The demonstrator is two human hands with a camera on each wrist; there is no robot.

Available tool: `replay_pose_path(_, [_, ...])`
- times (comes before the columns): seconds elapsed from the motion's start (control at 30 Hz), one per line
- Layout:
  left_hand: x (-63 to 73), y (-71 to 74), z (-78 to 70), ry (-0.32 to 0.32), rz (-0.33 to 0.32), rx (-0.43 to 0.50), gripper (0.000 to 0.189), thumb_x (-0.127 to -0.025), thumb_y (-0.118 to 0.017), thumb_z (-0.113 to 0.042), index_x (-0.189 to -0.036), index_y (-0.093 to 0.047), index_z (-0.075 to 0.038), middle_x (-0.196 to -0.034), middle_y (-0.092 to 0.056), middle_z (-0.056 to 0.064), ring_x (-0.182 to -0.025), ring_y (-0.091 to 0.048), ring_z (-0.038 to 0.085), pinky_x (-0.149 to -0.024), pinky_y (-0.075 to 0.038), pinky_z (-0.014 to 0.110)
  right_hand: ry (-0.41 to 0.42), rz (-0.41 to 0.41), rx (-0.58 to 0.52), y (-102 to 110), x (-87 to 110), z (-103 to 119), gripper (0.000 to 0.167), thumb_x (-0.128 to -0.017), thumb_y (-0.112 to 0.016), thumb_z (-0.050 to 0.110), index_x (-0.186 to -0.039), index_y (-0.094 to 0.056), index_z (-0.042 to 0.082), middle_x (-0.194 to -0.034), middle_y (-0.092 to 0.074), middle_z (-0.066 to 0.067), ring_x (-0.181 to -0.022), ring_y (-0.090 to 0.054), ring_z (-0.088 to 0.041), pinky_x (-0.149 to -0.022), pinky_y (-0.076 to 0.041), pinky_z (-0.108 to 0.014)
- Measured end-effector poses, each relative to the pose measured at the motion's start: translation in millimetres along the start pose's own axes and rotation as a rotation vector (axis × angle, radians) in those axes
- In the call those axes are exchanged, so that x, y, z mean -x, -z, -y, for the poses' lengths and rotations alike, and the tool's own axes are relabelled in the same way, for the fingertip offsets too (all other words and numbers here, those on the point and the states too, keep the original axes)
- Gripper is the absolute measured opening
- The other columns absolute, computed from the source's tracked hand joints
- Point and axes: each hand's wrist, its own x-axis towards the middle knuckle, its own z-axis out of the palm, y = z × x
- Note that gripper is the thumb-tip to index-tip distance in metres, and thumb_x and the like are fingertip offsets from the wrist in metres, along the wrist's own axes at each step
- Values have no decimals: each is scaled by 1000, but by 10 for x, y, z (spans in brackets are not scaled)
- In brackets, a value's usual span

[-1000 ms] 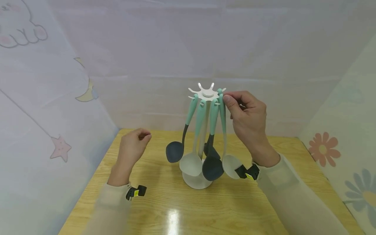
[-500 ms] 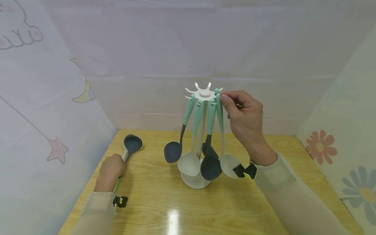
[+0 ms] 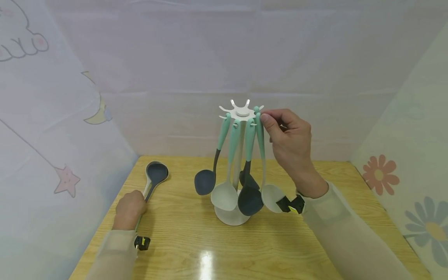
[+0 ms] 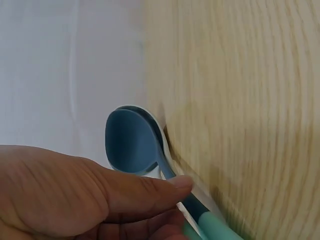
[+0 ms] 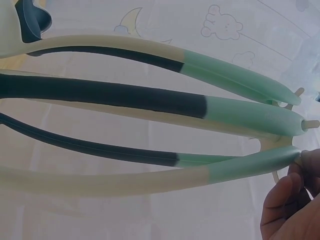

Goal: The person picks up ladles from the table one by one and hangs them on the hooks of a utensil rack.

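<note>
My left hand point(image 3: 128, 208) is at the left of the table, its thumb and curled fingers gripping the neck of a dark blue ladle point(image 4: 131, 141) with a mint green handle. That ladle lies nested over a white ladle point(image 3: 145, 187), whose pale rim shows around it. My right hand point(image 3: 293, 142) pinches the mint green handle end of a white ladle point(image 3: 272, 198) hanging at the right of a white utensil rack point(image 3: 242, 112). In the right wrist view, the fingertips are right at the handle's top, beside the rack's prong. Part of the left grip is hidden behind the thumb.
On the rack also hang a dark ladle point(image 3: 204, 182) at its left, a white ladle point(image 3: 224, 196) and a dark ladle point(image 3: 250, 201) in front, and another dark utensil behind. Several rear prongs are bare. Patterned cloth walls point(image 3: 224, 54) enclose the wooden table point(image 3: 182, 241).
My left hand has gone left and down from mid-air to the ladles lying on the table, then slid slightly back along them. My right hand keeps its pinch at the rack.
</note>
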Motion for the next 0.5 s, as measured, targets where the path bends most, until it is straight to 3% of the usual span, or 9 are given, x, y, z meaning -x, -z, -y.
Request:
replay_pose_path(0.3, [53, -12, -8, 9, -10, 6, 26, -96, -45, 0, -75, -59, 0, -70, -60, 16, -59, -54, 27, -49, -44, 37, -5, 2, 8, 1, 2, -2, 12, -100, -73, 7, -103, -79, -3, -82, -73, 0, -59, -52, -7, -54, -45, -17])
replay_pose_path(0.5, [45, -31, -5, 45, 14, 17, 28, -100, -47, -4, -76, -61, 0, -71, -60, 16, -60, -55, 27, -52, -45, 40, -14, 6, 5, 2, 1, 3, 12, -100, -73, 8, -104, -79, -2, -82, -72, -1, -60, -53, -7, -54, -45, -17])
